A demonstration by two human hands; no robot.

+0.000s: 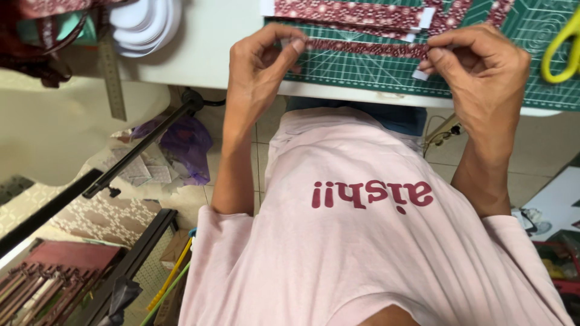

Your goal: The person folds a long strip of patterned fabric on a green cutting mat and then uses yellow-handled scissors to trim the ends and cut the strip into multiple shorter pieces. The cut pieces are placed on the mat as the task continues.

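Narrow maroon patterned fabric strip [365,48] stretched level just above the near part of the green cutting mat [362,75], left hand [263,66] pinching one end between thumb and fingertips, right hand [480,72] pinching the other end the same way. Probably light, thin and floppy, prone to sag or twist if slack, so best held at both ends. Wider matching strips [350,13] lying behind, yellow scissors [559,51] at the mat's right side.
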